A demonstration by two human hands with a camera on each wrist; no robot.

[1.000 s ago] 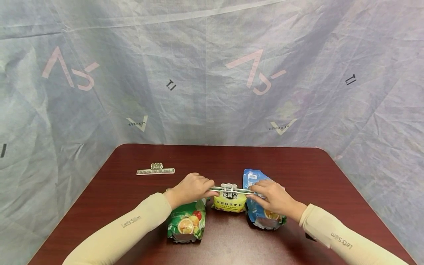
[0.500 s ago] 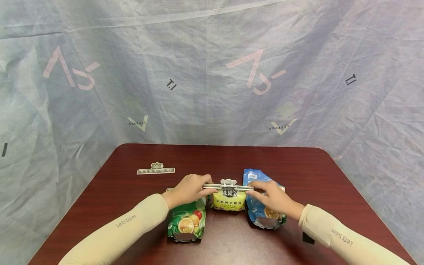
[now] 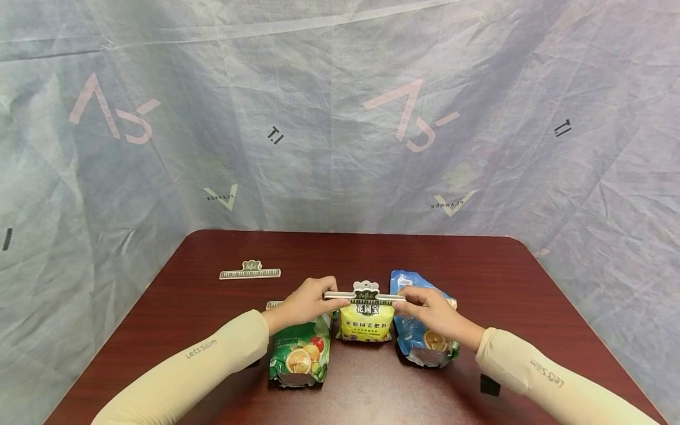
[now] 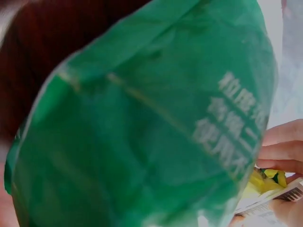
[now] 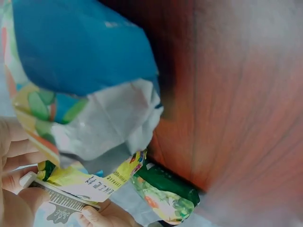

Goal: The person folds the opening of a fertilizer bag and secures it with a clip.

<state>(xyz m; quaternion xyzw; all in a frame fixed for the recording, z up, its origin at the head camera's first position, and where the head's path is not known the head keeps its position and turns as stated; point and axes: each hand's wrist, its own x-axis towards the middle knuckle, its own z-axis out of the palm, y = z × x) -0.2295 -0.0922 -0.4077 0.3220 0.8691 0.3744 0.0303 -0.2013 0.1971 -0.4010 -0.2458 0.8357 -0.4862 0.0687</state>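
Observation:
A yellow bag [image 3: 365, 324] stands at the middle of the table, with a long white ruler-printed bag clip [image 3: 365, 295] across its top. My left hand [image 3: 307, 305] pinches the clip's left end between thumb and fingers. At its right end, my right hand [image 3: 432, 310] pinches the same clip. The right wrist view shows the clip [image 5: 64, 201] and part of the yellow bag [image 5: 71, 177] between both hands. Under my left hand is a green bag [image 3: 297, 348] with fruit printed on it, partly covered by the hand. A blue bag [image 3: 417, 339] lies beneath my right hand.
Another bag clip [image 3: 249, 271] lies at the back left of the dark red table [image 3: 340, 254]. A white clip end [image 3: 273, 304] shows at the green bag's top, beside my left wrist. Grey cloth [image 3: 329, 118] hangs around the table.
The clip, seen nearly edge-on a second ago, has tilted so that its printed front shows, and sits slightly higher in view. Both hands keep their pinch and have shifted a little left.

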